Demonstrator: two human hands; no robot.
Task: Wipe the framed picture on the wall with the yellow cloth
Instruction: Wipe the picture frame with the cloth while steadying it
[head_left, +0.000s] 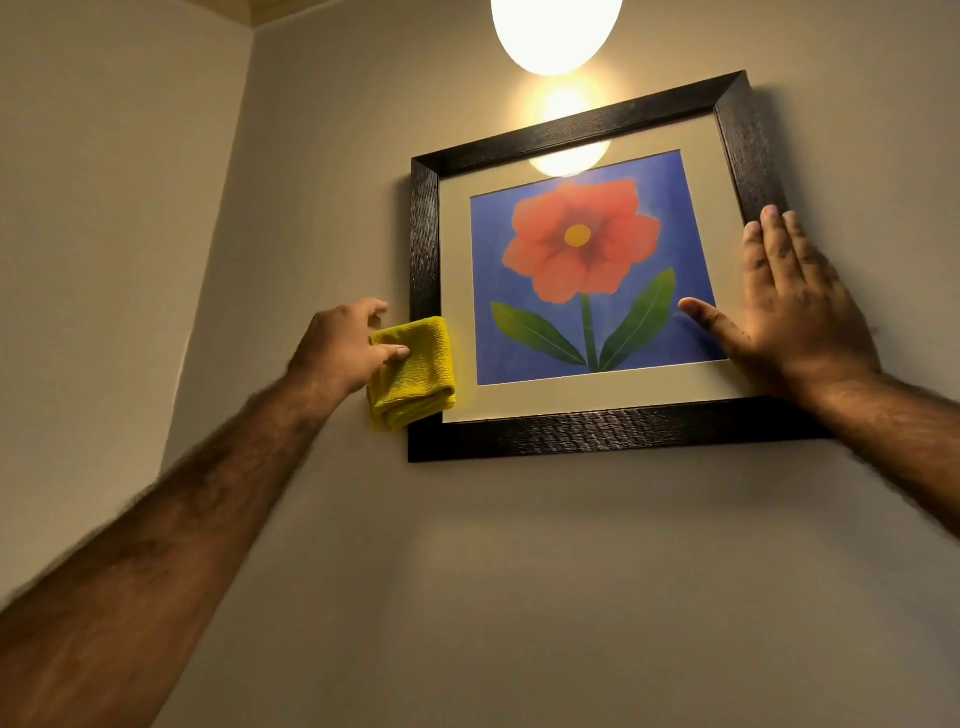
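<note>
A framed picture (571, 431) hangs on the beige wall: a dark wooden frame, a cream mat, a red flower on blue. My left hand (343, 345) grips a folded yellow cloth (421, 371) and presses it against the frame's lower left side, covering part of the left rail and the mat's edge. My right hand (795, 306) lies flat and open against the frame's right side, fingers pointing up along the rail, thumb spread over the glass near the right leaf.
A glowing round lamp (556, 31) hangs just above the frame and reflects in the top of the glass. A wall corner (228, 208) runs down on the left. Bare wall lies below the frame.
</note>
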